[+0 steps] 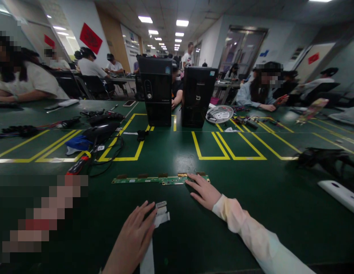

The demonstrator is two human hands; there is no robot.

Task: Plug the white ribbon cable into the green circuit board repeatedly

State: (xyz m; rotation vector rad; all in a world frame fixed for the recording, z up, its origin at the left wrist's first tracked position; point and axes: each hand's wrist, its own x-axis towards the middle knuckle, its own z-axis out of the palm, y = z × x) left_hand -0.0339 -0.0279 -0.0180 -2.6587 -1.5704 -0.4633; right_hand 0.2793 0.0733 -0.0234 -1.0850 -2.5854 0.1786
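Note:
A long, narrow green circuit board [146,179] lies crosswise on the green table, with brownish-gold tabs along its far edge. My right hand [204,192] rests over its right end, fingers spread and fingertips on or just above the board. Nearer to me, a white flat ribbon cable [162,218] with a connector at its far end runs toward the front edge. My left hand [134,230] lies over part of this cable with fingers stretched out, and it hides the cable's middle.
Two black computer towers [158,91] stand ahead. A blurred arm reaches in at left beside a red-and-black tool [78,165]. Cables [104,125] lie behind it. A white basket [219,114], yellow tape outlines and a white device [340,196] are farther right. Several people sit around.

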